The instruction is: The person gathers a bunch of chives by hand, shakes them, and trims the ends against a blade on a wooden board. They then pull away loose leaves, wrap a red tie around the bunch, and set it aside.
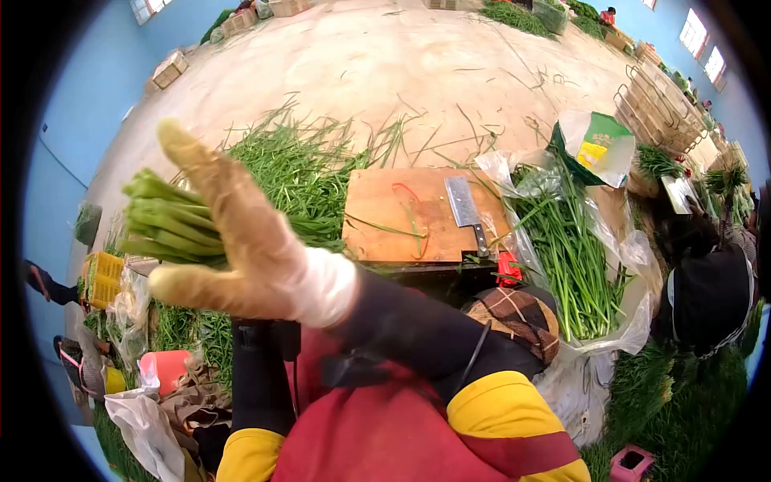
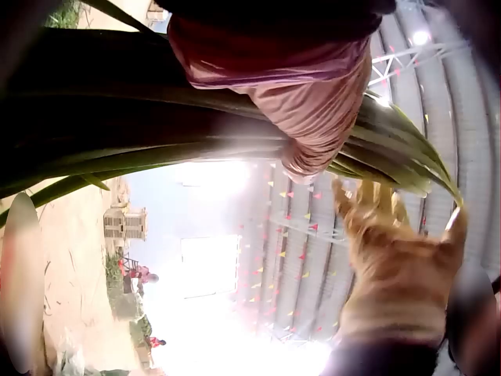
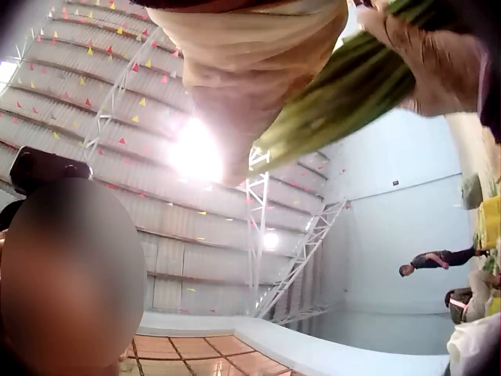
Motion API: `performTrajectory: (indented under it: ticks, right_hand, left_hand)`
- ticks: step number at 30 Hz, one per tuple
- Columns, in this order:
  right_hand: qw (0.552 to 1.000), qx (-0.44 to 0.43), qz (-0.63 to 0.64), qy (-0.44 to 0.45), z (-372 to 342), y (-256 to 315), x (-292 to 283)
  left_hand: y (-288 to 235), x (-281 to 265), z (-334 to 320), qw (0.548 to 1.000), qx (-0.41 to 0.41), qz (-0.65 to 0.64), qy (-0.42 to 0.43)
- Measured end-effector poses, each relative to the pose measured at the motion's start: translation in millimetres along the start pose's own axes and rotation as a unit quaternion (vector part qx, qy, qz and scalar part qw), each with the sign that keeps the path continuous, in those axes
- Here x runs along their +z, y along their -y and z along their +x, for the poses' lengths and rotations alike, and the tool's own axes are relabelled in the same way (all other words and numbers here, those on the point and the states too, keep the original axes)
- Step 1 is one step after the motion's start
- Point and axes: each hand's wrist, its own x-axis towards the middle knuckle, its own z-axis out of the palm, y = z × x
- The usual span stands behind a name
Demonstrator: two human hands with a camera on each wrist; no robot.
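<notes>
A bunch of long green leafy stalks (image 1: 165,221) is held up at the left of the head view, its pale ends bundled together. My gloved left hand (image 2: 309,110) grips this bunch around its middle in the left wrist view; in the head view my right hand hides it. My gloved right hand (image 1: 249,233) is raised in front of the bunch, fingers and thumb stretched out and spread apart. In the left wrist view its fingertips are right at the tapered leaf end of the bunch.
Ahead lies a wooden board (image 1: 385,205) with a cleaver (image 1: 463,205) and red ties. Loose green leaves (image 1: 297,161) are heaped left of it. At the right, an open plastic bag (image 1: 642,269) holds more green stalks (image 1: 578,265). A red bucket (image 1: 165,369) stands at the lower left.
</notes>
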Motion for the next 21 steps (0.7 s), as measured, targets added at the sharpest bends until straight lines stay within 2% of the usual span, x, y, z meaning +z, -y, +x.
performTrajectory:
  ticks: [1,3,4,5,6,7,8,10,11,13,14,15,17,18,19,21]
  right_hand:
    - [0.998,-0.032,-0.055,-0.009,-3,-8,-15]
    - [0.993,-0.008,-0.108,-0.045,-23,-32,-62]
    - [0.991,0.071,-0.077,-0.080,-45,-49,-83]
    - [0.972,0.209,-0.076,-0.080,-70,-64,-113]
    - [0.930,0.277,-0.236,-0.048,-96,-78,-144]
    - [0.903,0.341,-0.259,-0.036,-141,-108,-177]
    - [0.901,0.301,-0.312,-0.029,-192,-143,-209]
    - [0.778,0.463,-0.421,0.057,-226,-144,-233]
    - [0.776,0.470,-0.417,0.057,-235,-148,-232]
    - [0.598,0.577,-0.512,0.217,-236,-152,-226]
    - [0.568,0.562,-0.553,0.237,-262,-174,-230]
    - [0.568,0.565,-0.550,0.237,-263,-178,-228]
    - [0.526,0.492,-0.642,0.262,-267,-187,-217]
    - [0.505,0.474,-0.666,0.278,-270,-197,-213]
    - [0.503,0.478,-0.664,0.279,-273,-204,-213]
    - [0.510,0.471,-0.662,0.284,-275,-213,-216]
  left_hand:
    - [2,-3,2,1.000,-0.008,-0.004,-0.016]
    - [11,-15,4,0.998,-0.025,-0.020,-0.046]
    - [22,-29,5,0.996,-0.058,-0.038,-0.048]
    - [31,-39,4,0.993,-0.091,-0.056,-0.049]
    - [36,-41,8,0.989,-0.071,-0.106,-0.072]
    - [38,-48,11,0.989,-0.078,-0.101,-0.070]
    - [39,-56,15,0.989,-0.094,-0.086,-0.076]
    - [43,-56,23,0.985,-0.101,-0.075,-0.117]
    - [48,-60,25,0.985,-0.107,-0.071,-0.113]
    - [55,-69,32,0.991,-0.087,-0.025,-0.100]
    - [57,-71,33,0.991,-0.097,-0.017,-0.093]
    - [58,-71,36,0.991,-0.100,-0.015,-0.090]
    - [64,-76,39,0.994,-0.062,0.053,-0.066]
    - [68,-85,44,0.996,-0.088,0.023,-0.023]
    - [76,-87,42,0.995,-0.093,0.023,-0.021]
    - [86,-89,41,0.993,-0.074,-0.062,-0.066]
